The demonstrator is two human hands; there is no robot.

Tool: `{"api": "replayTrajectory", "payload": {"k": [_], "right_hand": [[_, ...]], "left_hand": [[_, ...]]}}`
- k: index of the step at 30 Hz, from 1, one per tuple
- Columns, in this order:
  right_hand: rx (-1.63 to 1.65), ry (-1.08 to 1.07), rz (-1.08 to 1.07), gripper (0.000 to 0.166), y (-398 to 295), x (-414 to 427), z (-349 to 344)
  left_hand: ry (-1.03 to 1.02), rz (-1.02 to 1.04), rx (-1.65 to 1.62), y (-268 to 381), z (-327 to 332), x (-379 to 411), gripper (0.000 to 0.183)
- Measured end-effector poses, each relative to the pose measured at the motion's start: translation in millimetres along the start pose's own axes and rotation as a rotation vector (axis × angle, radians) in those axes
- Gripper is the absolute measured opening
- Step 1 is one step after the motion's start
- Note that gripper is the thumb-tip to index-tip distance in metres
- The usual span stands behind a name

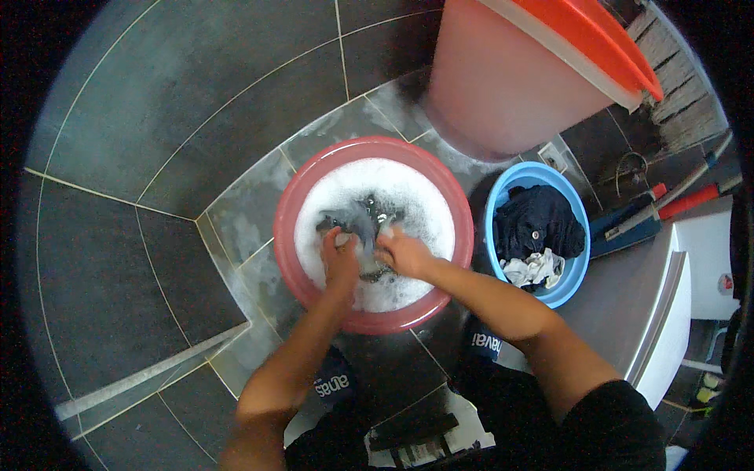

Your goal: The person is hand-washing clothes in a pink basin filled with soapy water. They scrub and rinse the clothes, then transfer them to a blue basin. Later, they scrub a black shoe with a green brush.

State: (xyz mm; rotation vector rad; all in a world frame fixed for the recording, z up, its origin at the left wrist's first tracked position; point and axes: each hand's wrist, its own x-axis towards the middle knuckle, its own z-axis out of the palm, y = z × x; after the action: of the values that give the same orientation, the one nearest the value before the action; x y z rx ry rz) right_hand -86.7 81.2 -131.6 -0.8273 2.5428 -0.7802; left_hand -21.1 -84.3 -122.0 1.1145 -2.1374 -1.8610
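Observation:
A round pink basin on the floor in front of me holds water under a thick layer of white suds. In the middle of it lies a wet, dark grey cloth, partly under the foam. My left hand is curled on the near left side of the cloth, thumb and fingers gripping it. Opposite it, my right hand is closed on the cloth's right side with the fingers bent inward. The fingertips and the rest of the cloth are blurred or hidden by foam.
To the right stands a light blue tub with dark clothing and a crumpled white cloth. A large pink bin with a red lid rises behind. Tiled walls close in at left; a white appliance is at right.

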Motion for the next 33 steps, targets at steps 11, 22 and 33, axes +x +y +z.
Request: {"api": "replayTrajectory", "payload": {"k": [11, 22, 33], "right_hand": [[0.709, 0.169, 0.061, 0.03, -68.2, -15.4, -29.1], [0.55, 0.494, 0.125, 0.027, -84.0, -1.9, -10.7], [0.531, 0.454, 0.183, 0.033, -76.0, 8.4, -26.9]], "left_hand": [[-0.24, -0.485, -0.537, 51.0, 4.4, -33.0, 0.074], [-0.113, -0.356, -0.601, 70.9, 17.6, -15.3, 0.047], [-0.103, -0.148, -0.137, 66.4, 26.2, -14.2, 0.045]]}}
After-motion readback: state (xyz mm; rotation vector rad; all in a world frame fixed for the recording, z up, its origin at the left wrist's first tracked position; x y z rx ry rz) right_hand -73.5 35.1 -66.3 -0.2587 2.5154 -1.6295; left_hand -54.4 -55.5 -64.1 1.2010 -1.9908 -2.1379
